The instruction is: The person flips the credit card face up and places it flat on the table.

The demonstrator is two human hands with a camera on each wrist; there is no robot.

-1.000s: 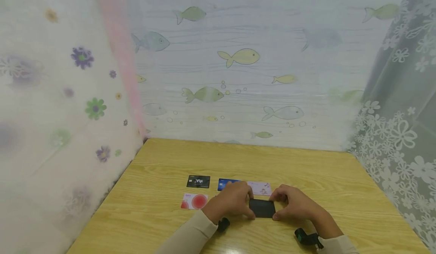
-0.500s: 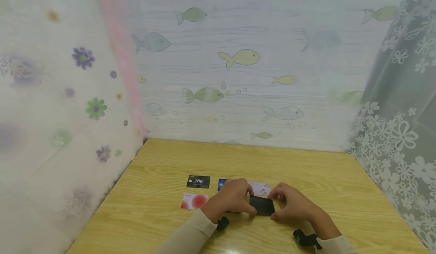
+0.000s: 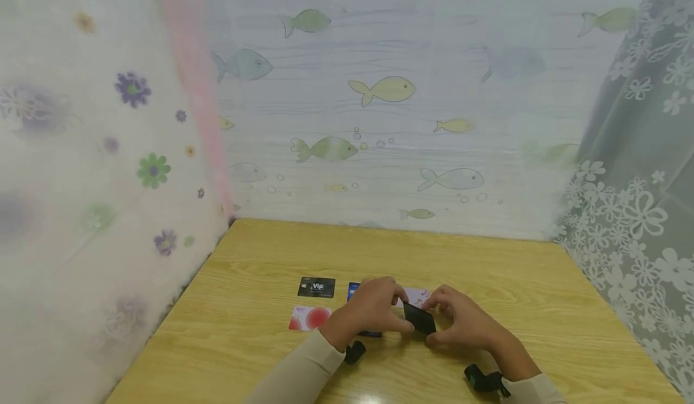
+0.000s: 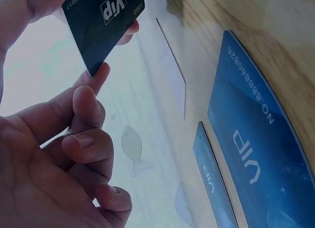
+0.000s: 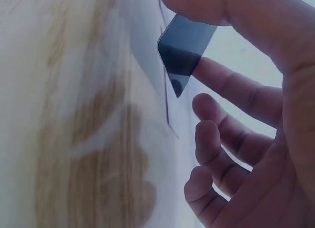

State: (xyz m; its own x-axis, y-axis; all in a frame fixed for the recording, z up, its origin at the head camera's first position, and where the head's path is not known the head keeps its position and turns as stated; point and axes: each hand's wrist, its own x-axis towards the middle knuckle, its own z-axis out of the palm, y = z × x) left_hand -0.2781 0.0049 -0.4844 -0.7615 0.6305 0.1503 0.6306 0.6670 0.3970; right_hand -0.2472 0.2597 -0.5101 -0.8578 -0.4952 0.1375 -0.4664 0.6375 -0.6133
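Note:
A black card [image 3: 419, 318] is held up off the table, tilted, between both hands. My left hand [image 3: 374, 307] pinches its left end with thumb and fingertip; my right hand [image 3: 466, 320] pinches the right end the same way. "Vip" lettering shows on the card's face in the left wrist view, while the face seen from the head looks plain. The other fingers of each hand are loosely curled. Behind the hands lies a pale pink card [image 3: 414, 296]. A blue card [image 3: 353, 289] is partly hidden by my left hand, as is a dark-edged card [image 3: 370, 333] beneath it.
Left of the hands, a black Vip card [image 3: 316, 287] lies behind a white card with red circles [image 3: 310, 318]. In the left wrist view, a blue VIP card [image 4: 256, 124] lies close on the wooden table [image 3: 260, 356]. Printed curtains enclose the table's back and sides.
The black card has risen and turned from nearly flat to a steep tilt. Both hands have moved slightly upward in the head view and closer together, keeping hold of it.

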